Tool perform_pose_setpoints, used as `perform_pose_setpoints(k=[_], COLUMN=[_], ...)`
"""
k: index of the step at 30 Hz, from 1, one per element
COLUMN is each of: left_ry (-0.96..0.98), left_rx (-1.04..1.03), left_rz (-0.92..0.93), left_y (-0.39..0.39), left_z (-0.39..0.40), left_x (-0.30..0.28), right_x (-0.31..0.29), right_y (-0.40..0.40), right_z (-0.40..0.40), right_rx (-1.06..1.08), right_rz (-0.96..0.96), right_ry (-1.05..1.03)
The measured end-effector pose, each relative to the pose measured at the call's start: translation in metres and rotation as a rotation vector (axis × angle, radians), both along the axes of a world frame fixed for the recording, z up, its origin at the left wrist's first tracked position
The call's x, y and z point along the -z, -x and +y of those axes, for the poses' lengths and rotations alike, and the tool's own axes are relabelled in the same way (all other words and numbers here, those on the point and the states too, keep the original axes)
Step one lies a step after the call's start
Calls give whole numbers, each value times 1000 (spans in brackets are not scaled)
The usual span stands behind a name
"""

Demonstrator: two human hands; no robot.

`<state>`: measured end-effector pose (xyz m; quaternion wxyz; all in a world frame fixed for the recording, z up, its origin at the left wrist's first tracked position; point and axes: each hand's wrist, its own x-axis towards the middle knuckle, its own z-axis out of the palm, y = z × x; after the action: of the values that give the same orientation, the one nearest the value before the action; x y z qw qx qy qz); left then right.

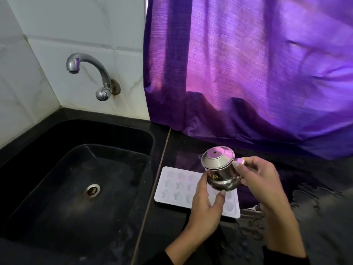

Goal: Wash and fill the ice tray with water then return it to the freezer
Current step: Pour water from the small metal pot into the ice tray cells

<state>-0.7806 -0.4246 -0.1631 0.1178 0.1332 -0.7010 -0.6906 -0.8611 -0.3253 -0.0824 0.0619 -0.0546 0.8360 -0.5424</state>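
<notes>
A tap juts from the white tiled wall at the left, its spout curving over a black sink. A round steel drain sits in the sink's floor. The sink is set into a black counter, and a thin seam runs down the counter just right of the basin.

Right of that seam the white tray lies flat on the counter, its star-shaped cells facing up. Whether the cells hold water cannot be told.

Above the tray's right half, both hands hold a small steel pot with a lid on, tilted toward the camera. The left hand grips the pot from below, its thumb and fingers curled round the rounded bottom. The right hand grips it from the right side, fingers curled, with the fingertips at the lid's rim.

A purple curtain hangs behind, its hem bunched on the counter. To the far right the counter is wet, with a spread of water on it.
</notes>
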Motion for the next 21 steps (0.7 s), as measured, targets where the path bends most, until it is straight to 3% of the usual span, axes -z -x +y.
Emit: perform_pose_setpoints(k=[11,21], left_ry=[18,-61], left_rx=[242,298], left_rz=[-12,-23], left_y=[7,7], left_z=[46,72], left_x=[-5,10], right_x=[-12,-17], right_y=[-6,-9], right_z=[62,77], right_rx=[147,124], right_rz=[22,-4], right_ry=[-141,-390])
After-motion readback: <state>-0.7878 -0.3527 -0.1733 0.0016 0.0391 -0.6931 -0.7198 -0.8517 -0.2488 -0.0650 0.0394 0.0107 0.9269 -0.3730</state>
